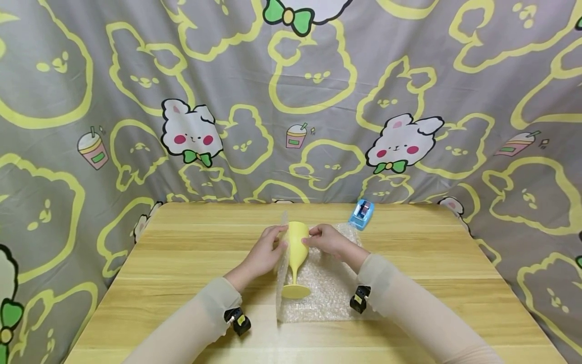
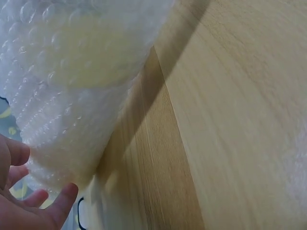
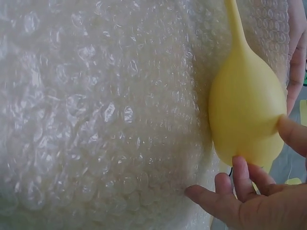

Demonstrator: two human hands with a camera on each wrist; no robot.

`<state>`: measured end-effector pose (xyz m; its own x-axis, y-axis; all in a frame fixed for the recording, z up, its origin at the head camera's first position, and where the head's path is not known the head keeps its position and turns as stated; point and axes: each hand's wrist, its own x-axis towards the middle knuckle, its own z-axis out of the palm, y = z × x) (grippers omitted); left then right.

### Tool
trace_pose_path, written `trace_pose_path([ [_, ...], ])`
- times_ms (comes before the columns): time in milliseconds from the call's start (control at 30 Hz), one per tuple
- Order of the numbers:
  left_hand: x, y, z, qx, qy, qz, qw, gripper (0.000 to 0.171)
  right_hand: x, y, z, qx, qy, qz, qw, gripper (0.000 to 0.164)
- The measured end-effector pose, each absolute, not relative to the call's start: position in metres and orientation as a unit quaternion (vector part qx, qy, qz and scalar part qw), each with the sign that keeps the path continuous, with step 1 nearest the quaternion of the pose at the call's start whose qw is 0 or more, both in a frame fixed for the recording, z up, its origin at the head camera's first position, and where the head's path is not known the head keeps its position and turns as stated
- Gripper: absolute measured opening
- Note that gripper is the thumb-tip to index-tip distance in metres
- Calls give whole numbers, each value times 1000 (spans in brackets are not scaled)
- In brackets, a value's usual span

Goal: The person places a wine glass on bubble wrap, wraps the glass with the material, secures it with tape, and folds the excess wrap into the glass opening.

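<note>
Yellow goblet (image 1: 298, 245): lies on its side just left of the right hand (image 1: 334, 242), foot (image 1: 296, 291) toward our body, bowl (image 3: 247, 105) between our two hands.
Goblet's handling: we judge it light, stiff and smooth enough to roll or slip; glass or plastic, we cannot tell, so we would treat the thin stem (image 1: 294, 273) as its weak point.
Goblet's hold: best round the broad bowl, with little strain on the stem.
Bubble wrap (image 1: 327, 303): spread beneath the goblet and right hand, its left part raised as a flap beside the left hand (image 1: 261, 255); probably soft, springy and easily led by its edge.
Right hand: thumb and fingertips lightly pinch the bowl near its rim.
Left hand: fingers spread, only slightly bent, touching the flap's outer side near its far end; we see no firm grip.
Forearms: both slant inward, bringing our hands face to face across the bowl.
Blue item (image 1: 361, 215): beyond the right hand, near the wrap's far corner; perhaps a tape dispenser.
Worktop (image 1: 191, 253): wood-patterned, under everything, reaching well past either hand.
</note>
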<state>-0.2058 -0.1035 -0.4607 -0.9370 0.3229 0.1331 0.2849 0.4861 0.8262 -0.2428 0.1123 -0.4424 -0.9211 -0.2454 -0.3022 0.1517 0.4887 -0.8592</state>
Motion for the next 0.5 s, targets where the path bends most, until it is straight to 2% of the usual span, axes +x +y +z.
trace_pose_path([
  [200, -206, -100, -461, 181, 861, 476, 21, 46, -244, 118, -442, -57, 849, -487, 198, 40],
  [500, -205, -97, -461, 192, 863, 467, 14, 46, -243, 122, -438, -52, 844, -476, 241, 47],
])
